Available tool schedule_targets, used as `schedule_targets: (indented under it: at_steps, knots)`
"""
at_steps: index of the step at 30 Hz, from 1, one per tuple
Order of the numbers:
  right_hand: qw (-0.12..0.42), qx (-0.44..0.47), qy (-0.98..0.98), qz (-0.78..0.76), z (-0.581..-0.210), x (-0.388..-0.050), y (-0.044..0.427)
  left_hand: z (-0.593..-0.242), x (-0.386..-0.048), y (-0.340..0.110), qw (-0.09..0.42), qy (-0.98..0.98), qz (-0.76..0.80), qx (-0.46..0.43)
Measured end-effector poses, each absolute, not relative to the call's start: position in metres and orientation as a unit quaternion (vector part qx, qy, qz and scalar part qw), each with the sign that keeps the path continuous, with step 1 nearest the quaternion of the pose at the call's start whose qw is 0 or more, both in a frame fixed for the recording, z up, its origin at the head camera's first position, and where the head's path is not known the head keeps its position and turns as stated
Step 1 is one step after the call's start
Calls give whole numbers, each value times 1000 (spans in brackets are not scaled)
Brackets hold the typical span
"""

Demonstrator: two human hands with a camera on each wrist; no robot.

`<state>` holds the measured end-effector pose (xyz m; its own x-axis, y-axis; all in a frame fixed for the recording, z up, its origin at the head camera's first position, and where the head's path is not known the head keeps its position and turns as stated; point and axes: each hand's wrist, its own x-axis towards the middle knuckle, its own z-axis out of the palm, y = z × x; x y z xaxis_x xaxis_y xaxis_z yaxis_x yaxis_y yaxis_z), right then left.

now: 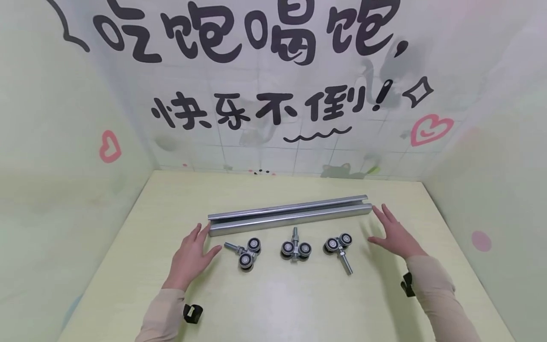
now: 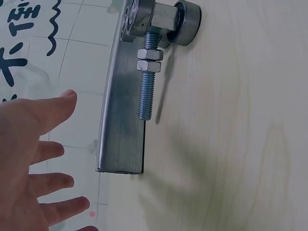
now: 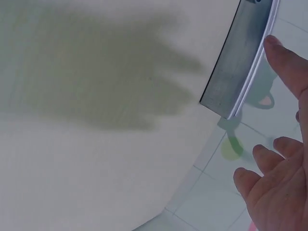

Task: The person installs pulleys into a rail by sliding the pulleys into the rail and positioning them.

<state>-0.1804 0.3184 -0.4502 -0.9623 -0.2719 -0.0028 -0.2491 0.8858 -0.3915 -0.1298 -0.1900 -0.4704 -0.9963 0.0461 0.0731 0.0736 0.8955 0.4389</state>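
Observation:
A slotted metal channel rail (image 1: 290,215) lies slightly slanted across the table, its open slot facing up. In front of it rest three roller trolleys with threaded bolts: the left trolley (image 1: 247,254) has its bolt pointing left, the middle trolley (image 1: 296,249) points its bolt at the rail, and the right trolley (image 1: 339,247) points toward the near side. My left hand (image 1: 191,256) is spread by the rail's left end, thumb near the left trolley's bolt. Beside the rail's right end my right hand (image 1: 395,235) has its fingers extended. Neither hand holds anything; whether fingertips touch the rail I cannot tell.
The pale wooden table (image 1: 265,304) is enclosed by a back wall (image 1: 256,156) with large dark lettering, plus a left wall (image 1: 55,190) and a right wall (image 1: 495,199). Black wrist mounts sit on both sleeves, one a black clip (image 1: 193,313) at the left wrist.

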Motion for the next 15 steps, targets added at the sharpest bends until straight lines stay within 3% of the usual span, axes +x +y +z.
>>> schedule_targets:
  at_steps: [15]
  knots:
    - [71,-175,970,-154,-440,-252,305,-504,-133,-189,26,-937,-349,3]
